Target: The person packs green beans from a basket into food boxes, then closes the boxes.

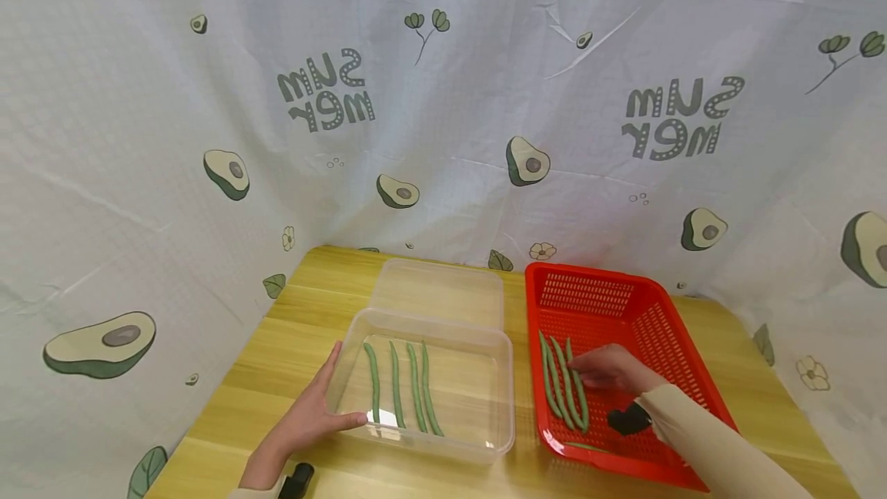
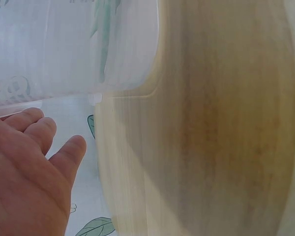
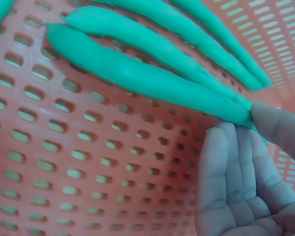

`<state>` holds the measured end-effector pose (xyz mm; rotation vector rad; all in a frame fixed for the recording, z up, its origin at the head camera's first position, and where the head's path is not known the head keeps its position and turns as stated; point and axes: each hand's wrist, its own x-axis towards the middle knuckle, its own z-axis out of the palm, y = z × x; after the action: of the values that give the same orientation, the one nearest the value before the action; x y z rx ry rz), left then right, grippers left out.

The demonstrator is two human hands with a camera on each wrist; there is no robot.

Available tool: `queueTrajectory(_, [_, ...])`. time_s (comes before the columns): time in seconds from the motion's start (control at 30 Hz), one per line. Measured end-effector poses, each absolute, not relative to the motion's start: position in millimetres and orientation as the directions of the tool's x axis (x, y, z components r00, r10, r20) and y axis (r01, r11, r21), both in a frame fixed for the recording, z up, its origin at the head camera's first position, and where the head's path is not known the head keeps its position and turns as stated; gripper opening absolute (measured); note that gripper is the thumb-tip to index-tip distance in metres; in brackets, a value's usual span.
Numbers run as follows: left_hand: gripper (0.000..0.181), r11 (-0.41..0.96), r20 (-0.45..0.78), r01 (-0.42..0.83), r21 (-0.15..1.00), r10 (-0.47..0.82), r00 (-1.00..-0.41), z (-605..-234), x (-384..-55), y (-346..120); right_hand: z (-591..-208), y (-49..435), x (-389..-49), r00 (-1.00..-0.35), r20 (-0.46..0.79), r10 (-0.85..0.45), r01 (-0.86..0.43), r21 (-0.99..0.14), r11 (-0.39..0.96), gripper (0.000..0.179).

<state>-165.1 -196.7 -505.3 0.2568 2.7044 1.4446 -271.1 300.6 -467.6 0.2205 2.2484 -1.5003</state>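
My left hand [image 1: 315,406] rests against the near left corner of a clear plastic box [image 1: 478,449], thumb along the front and fingers along the left side. In the left wrist view, the fingers [image 2: 64,157] touch the box wall [image 2: 49,54]. Several green beans [image 1: 396,383] lie side by side in the box. Inside a red plastic basket [image 1: 582,272], my right hand [image 1: 610,366] pinches the end of a green bean [image 3: 147,86] between thumb and fingertips. Other green beans [image 3: 172,56] lie beside it along the basket's left side.
Behind the box lies a flat clear lid [image 1: 436,291]. One more bean [image 1: 585,447] lies at the basket's near edge. The wooden table [image 1: 235,399] is bordered by a white curtain [image 1: 443,114] printed with avocados, at the back and sides.
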Motion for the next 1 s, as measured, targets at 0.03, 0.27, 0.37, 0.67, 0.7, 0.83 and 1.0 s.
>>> queueTrajectory(0.03, [0.118,0.546,0.026,0.12,0.829,0.178,-0.984,-505,-165,-197,-467,301,-272,-0.898,-0.43,-0.091,0.362,-0.842,0.399,0.024])
queueTrajectory(0.27, [0.118,0.537,0.037,0.129,0.834,0.177,-0.983,-503,-165,-197,-458,305,-277,-0.91,-0.406,-0.08,0.339,-0.843,0.417,0.023])
queueTrajectory(0.37, [0.118,0.538,0.039,0.131,0.833,0.179,-0.983,-504,-165,-198,-452,306,-278,-0.911,-0.397,-0.111,0.313,-0.843,0.437,0.025])
queueTrajectory(0.67, [0.118,0.538,0.033,0.127,0.834,0.182,-0.983,-505,-165,-197,-424,296,-288,-0.912,-0.389,-0.13,0.318,-0.871,0.374,0.024])
queueTrajectory(0.7, [0.118,0.536,0.031,0.125,0.835,0.182,-0.983,-505,-165,-197,-420,293,-289,-0.912,-0.388,-0.129,0.319,-0.872,0.371,0.025])
queueTrajectory(0.83, [0.118,0.535,0.024,0.119,0.836,0.182,-0.983,-504,-165,-196,-406,280,-289,-0.914,-0.386,-0.128,0.322,-0.88,0.349,0.028])
queueTrajectory(1.0, [0.118,0.544,0.023,0.12,0.831,0.182,-0.983,-505,-165,-196,-392,259,-289,-0.913,-0.365,-0.183,0.301,-0.904,0.303,0.036])
